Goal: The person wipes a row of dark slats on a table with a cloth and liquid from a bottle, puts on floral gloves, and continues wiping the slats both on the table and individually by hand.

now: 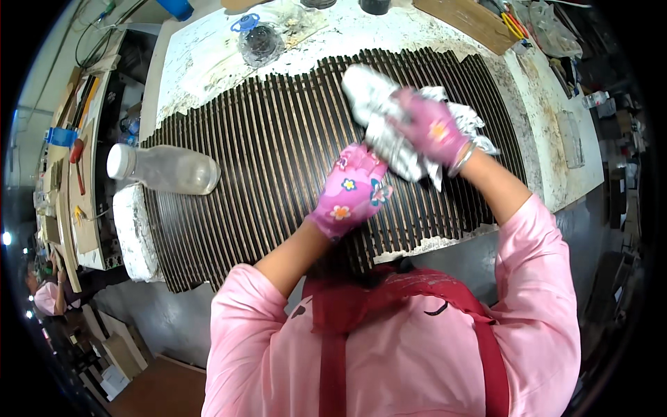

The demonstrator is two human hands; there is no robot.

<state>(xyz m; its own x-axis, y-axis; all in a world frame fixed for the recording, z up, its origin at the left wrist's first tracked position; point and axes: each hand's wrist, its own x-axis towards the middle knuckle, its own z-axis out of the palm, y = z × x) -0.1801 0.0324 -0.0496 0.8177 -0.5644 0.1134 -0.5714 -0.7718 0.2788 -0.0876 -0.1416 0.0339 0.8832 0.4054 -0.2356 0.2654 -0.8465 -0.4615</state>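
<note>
Many long dark strips with pale edges [271, 160] lie side by side across the table, forming a ridged sheet. My right hand [434, 128], in a pink flowered glove, is closed on a crumpled white cloth with dark markings [396, 142] and presses it onto the strips at the right; the hand is blurred by motion. My left hand [351, 191], gloved alike, lies on the strips just left of the cloth, its fingers stretched toward the cloth's lower edge. A clear bottle with a white cap [177, 170] stands at the left end of the strips, with some liquid in it.
A white block [133, 233] sits against the strips' left end. Behind them on the stained white table [198, 73] are a clear plastic container [261, 46] and a brown board [465, 22]. A red-handled tool [76, 153] lies on the left bench. Another person [48, 295] is far left.
</note>
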